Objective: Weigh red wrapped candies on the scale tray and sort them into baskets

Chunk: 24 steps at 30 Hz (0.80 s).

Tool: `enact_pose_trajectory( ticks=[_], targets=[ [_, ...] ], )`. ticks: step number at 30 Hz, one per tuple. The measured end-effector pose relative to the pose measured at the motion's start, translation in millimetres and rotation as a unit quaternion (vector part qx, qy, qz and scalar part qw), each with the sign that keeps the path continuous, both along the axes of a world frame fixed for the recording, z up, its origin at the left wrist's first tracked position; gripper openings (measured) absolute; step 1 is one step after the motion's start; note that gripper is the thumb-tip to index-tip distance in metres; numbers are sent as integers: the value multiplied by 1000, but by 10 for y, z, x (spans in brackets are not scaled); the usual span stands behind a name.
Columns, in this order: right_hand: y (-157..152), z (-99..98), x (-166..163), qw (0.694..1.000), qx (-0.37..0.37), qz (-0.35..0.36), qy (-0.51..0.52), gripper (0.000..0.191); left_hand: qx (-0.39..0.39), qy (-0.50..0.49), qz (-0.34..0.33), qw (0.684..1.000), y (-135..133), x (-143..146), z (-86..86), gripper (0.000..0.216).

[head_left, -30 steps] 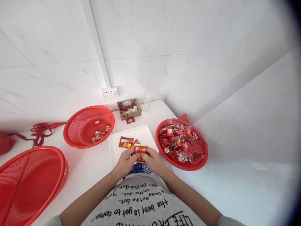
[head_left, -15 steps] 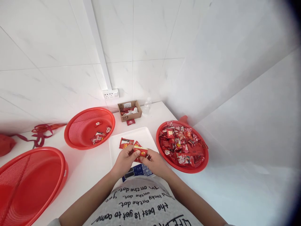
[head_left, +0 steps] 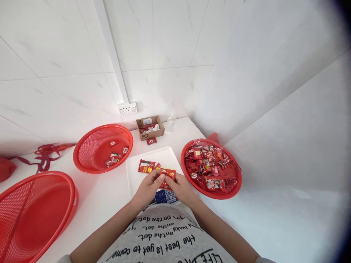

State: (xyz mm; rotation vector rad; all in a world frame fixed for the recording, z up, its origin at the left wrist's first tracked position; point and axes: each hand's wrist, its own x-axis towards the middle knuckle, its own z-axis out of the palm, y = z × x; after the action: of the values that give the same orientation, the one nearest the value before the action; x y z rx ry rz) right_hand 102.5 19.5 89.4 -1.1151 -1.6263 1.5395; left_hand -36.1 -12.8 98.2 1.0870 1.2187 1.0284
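My left hand [head_left: 148, 188] and my right hand [head_left: 180, 188] are together over the near edge of a white tray [head_left: 134, 174]. Both pinch a small red packet with yellow print [head_left: 168, 173], the left at its left end and the right at its right end. Another red packet [head_left: 146, 166] lies flat on the tray just behind my left hand. A blue-and-white keypad [head_left: 164, 196] shows under my hands.
A red basket [head_left: 211, 167] full of red packets stands at the right. A red basket [head_left: 102, 147] with several packets is at the back left, and a large red basket [head_left: 35, 210] at the near left. A cardboard box [head_left: 149, 126], a clear bottle [head_left: 170, 123] and a wall socket [head_left: 127, 107] are behind.
The red packet has shifted slightly to the right between my fingers and is spread flatter. Both hands stay in the same place over the tray.
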Motion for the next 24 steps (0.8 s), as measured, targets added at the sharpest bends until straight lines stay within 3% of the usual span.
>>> enact_pose_trajectory(
  ticks=[3, 9, 15, 24],
  targets=[
    [26, -37, -10, 999, -22, -38, 15, 35, -10, 23, -34, 999, -12, -1, -71, 30],
    [61, -124, -9, 996, -54, -21, 67, 37, -23, 65, -37, 997, 2, -57, -91, 28],
    [123, -133, 38, 995, -4, -96, -11, 42, -35, 71, -68, 995, -11, -90, -79, 27],
    [182, -198, 102, 991, -84, -103, 33, 38, -50, 116, -27, 992, 14, -142, -20, 33]
  ],
)
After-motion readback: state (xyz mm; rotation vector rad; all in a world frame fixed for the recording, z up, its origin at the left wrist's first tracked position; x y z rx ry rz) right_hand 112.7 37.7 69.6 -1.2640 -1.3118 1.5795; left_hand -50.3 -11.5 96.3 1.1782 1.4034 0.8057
